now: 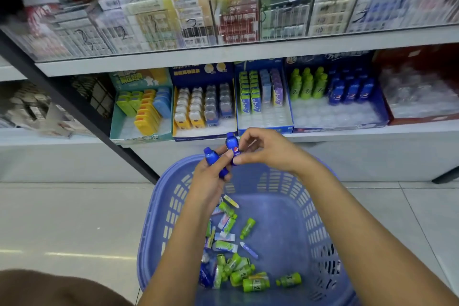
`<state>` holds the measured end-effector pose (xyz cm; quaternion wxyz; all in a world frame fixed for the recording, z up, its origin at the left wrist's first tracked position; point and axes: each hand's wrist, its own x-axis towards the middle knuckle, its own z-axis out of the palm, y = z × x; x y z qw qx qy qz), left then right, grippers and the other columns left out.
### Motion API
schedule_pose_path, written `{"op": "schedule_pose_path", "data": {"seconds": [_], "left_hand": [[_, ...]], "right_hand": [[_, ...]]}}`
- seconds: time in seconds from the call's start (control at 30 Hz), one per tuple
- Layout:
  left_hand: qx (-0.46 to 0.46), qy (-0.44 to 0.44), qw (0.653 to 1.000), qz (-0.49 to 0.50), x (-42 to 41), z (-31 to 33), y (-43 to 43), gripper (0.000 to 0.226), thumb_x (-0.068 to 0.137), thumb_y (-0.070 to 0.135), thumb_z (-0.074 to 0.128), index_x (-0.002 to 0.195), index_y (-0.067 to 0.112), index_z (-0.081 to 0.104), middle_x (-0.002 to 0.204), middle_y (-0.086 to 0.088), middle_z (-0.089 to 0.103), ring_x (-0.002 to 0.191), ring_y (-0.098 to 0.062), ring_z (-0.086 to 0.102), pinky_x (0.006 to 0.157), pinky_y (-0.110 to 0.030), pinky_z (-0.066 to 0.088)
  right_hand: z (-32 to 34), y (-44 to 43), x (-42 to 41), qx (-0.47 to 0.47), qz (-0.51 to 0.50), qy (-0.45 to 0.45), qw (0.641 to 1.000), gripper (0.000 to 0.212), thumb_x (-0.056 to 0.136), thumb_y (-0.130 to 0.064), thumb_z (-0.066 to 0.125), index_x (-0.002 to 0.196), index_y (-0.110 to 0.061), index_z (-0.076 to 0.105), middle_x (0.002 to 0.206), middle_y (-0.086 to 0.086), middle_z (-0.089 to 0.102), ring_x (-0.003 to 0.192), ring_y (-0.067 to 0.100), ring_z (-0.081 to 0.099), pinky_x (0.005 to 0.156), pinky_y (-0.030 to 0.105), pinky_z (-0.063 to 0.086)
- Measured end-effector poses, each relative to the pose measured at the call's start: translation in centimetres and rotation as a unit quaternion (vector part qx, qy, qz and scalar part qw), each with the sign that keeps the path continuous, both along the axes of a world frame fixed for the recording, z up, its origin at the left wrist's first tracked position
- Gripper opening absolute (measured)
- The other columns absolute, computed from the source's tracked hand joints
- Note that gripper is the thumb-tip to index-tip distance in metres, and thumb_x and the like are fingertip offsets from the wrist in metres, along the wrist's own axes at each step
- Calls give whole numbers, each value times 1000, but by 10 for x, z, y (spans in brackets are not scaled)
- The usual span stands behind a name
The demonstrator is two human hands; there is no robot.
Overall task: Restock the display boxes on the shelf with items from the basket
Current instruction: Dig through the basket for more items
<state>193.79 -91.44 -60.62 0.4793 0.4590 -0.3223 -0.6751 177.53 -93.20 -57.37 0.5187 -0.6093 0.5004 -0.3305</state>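
Over the blue plastic basket (pixel 159 208), my left hand (pixel 211 179) grips a small blue bottle (pixel 211 155) that tilts to the left. My right hand (pixel 265 150) pinches a second blue bottle (pixel 232 143), held upright right beside the first. Several green bottles (pixel 254 283) and small flat packs (pixel 224 246) lie loose on the basket floor. On the lower shelf, a display box (pixel 335 123) holds green bottles (pixel 308 84) on the left and blue bottles (pixel 351 90) on the right, with bare white slots in front.
Three more display boxes stand to the left: green and purple packs (pixel 260 92), yellow and grey items (pixel 203 104), coloured cases (pixel 146 107). Clear cases of packets (pixel 236 7) fill the upper shelf. A black shelf post (pixel 82 107) slants down left. Tiled floor surrounds the basket.
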Motion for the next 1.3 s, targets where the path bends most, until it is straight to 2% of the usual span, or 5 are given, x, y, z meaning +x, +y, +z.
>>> {"op": "schedule_pose_path", "data": {"seconds": [0.3,0.53,0.97,1.1,1.3], "left_hand": [[-74,-142,986,-51,-20,22,-7,14,90,22,63,104,22,67,70,5,57,61,-9,44,55,-20,41],[70,-8,994,-79,-42,33,-6,32,101,28,36,93,8,61,82,-7,64,57,-12,51,47,-21,41],[100,75,983,-131,-60,25,-11,40,96,15,25,110,0,59,77,-6,58,67,-15,52,58,-24,43],[108,102,979,-137,-64,25,-10,35,97,12,29,112,-1,57,82,-8,57,69,-17,55,58,-23,49],[59,145,977,-146,-60,30,-3,28,87,8,49,109,-4,60,92,-10,67,82,-18,66,78,-29,57]], "right_hand": [[32,-12,-35,-80,-156,-13,984,12,77,-14,75,87,-20,72,77,-3,71,68,3,63,74,21,54],[25,-22,-150,-168,-408,150,885,28,80,-20,72,106,-9,71,93,12,72,81,14,65,81,26,51],[-5,-38,-176,-137,-400,194,886,26,79,-17,74,103,-8,72,90,11,72,78,14,63,78,21,47],[-8,-38,-176,-113,-419,176,884,26,77,-17,76,102,-9,73,85,4,70,74,10,62,69,12,42],[4,-33,-173,-93,-413,191,886,35,77,-18,76,108,-5,68,98,11,68,81,14,59,74,22,45]]}}
